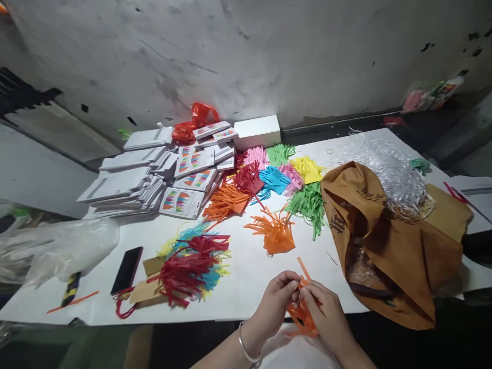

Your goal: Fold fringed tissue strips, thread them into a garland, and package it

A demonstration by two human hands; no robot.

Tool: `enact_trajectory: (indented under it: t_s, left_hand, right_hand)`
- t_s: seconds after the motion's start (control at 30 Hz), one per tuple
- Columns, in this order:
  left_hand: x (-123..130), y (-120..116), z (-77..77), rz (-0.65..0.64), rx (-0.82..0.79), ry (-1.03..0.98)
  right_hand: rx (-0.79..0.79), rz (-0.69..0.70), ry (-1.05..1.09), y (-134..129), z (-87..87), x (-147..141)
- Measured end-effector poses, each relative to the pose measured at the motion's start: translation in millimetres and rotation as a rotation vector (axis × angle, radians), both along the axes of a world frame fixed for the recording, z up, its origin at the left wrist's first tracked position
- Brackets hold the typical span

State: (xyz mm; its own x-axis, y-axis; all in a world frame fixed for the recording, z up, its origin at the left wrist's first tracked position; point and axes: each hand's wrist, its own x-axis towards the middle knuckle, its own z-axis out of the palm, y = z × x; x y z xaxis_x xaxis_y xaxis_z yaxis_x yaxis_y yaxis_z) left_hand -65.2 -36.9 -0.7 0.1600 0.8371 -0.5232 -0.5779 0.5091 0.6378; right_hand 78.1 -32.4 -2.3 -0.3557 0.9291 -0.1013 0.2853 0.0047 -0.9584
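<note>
At the front edge of the white table, my left hand [277, 297] and my right hand [325, 310] meet with their fingertips pinched together. Between them is an orange paper tassel [302, 315]; one strip sticks up above the fingers and the rest hangs below them. My fingers hide where the strips come together. A silver bangle circles my left wrist. Just beyond my hands lies a bundle of orange fringed paper [275, 233]. Behind it sit more fringed bundles, among them a green one [308, 205], a blue one [274, 179] and another orange one [227, 201].
Stacked white boxes [126, 182] and printed packets [182, 201] stand at back left. Red, blue and yellow tassels [188, 271] lie beside a phone [127, 270] and a yellow-black cutter [71, 288]. A brown cloth bag [407, 261] and white string [400, 171] occupy the right.
</note>
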Motion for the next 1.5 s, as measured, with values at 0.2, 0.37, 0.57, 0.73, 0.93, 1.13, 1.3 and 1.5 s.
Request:
enact_trajectory:
  t_s: [0.2, 0.37, 0.57, 0.73, 0.93, 1.13, 1.3, 1.5]
  left_hand:
    - [-19, -10, 0.3, 0.039, 0.015, 0.039]
    - [-29, -18, -4.9, 0.060, 0.093, 0.112]
    - [-41, -20, -7.1, -0.035, 0.224, 0.272]
    - [-49, -18, -4.3, -0.058, 0.261, 0.356]
    - [-51, -18, -7.9, -0.046, 0.170, 0.386]
    - [-60, -13, -5.9, -0.067, 0.103, 0.327]
    - [-68, -18, -15.5, -0.069, 0.093, 0.512]
    - [-86, -33, -17.7, -0.066, 0.068, 0.610]
  right_hand:
    - [-0.011, 0.051, -0.001, -4, 4.2, -20]
    - [0.066, 0.138, -0.094, -4, 6.2, -28]
    - [0.054, 0.188, -0.147, 0, 9.3, -30]
    - [0.011, 0.217, -0.085, 1, 5.1, -30]
    - [0.007, 0.184, -0.083, 4, -3.5, -31]
    - [-0.011, 0.188, -0.041, 6, -8.1, -36]
    - [0.010, 0.259, -0.067, 9, -10.4, -49]
    - [0.035, 0.327, -0.221, 11, -22.0, -73]
